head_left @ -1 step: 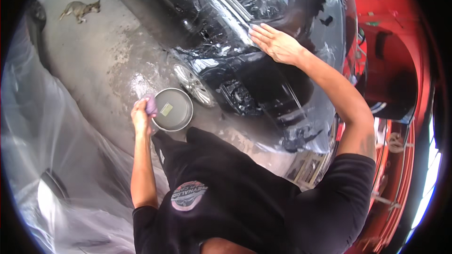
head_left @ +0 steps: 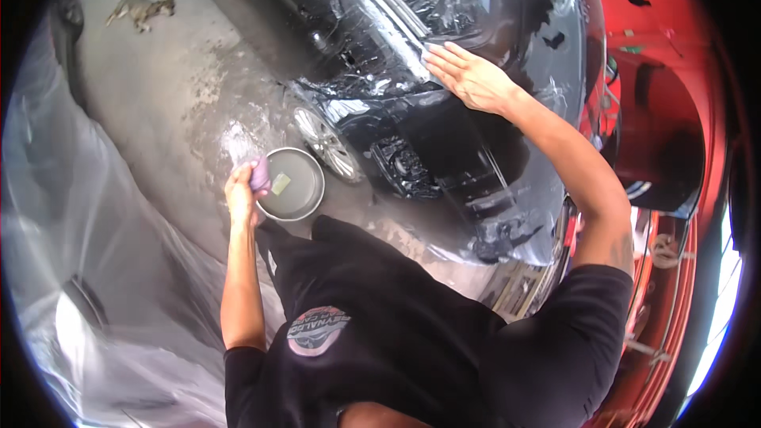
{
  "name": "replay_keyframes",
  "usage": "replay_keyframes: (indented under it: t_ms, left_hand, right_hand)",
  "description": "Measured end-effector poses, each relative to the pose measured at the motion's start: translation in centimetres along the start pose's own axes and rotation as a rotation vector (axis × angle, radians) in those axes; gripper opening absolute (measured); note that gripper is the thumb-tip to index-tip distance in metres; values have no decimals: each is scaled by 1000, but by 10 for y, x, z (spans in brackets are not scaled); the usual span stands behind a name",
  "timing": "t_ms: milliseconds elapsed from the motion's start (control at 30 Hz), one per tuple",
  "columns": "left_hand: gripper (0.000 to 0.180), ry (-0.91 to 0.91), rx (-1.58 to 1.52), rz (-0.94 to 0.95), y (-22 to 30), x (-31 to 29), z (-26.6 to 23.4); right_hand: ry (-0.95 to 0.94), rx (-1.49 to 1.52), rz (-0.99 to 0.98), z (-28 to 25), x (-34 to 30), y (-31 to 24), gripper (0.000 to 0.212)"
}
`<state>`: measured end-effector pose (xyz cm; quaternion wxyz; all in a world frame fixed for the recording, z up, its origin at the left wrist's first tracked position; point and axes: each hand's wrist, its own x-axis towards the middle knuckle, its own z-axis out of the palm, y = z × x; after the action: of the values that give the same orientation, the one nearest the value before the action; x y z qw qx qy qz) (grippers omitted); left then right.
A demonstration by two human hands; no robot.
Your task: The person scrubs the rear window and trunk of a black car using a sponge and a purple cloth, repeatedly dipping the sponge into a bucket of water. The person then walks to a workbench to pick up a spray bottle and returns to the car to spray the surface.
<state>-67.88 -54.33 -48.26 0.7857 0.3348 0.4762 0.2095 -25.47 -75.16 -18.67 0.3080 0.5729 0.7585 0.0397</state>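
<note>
A round emblem (head_left: 319,331) is printed on the chest of the black shirt (head_left: 420,317). Capital letters are set in two short lines on the emblem, bordered by grey and dull red.

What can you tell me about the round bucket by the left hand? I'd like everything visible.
The round bucket stands on the floor, opening upward, near the silver wheel. Its rim is pale, its inside smooth and grey; whether it is plastic or metal, or holds liquid, is unclear. A small, flat, yellowish-green piece shows inside. The left hand, gripping a purple bundle, overlaps its left rim; contact cannot be told.
</note>
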Motion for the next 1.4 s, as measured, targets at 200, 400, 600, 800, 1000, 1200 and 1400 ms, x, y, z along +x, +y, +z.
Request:
replay_keyframes:
  t_ms: [200,400,600,800,1000,1200,1400]
  left_hand:
    - [21,98,-121,-14,-38,-62,2]
    - [21,64,-173,65,-53,-71,47]
    - [20,62,-186,31,-65,-64,50]
    - [19,73,-157,-64,-84,-43,36]
    - [19,142,-182,-79,-86,-33,28]
    - [21,-10,-198,-64,-81,-34,41]
    - [21,80,-225,-92,-92,-42,20]
  right_hand:
    - [-56,-109,-115,-52,-51,37,58]
    - [-116,-64,-186,-15,-4,23,49]
    - [-127,-145,-166,-18,0,20,53]
    - [-141,-146,-80,-51,-37,24,66]
    - [-172,-194,-169,-48,-32,28,59]
    - [-151,-173,-145,-52,-6,23,58]
    - [-165,-172,-134,-42,-24,33,57]
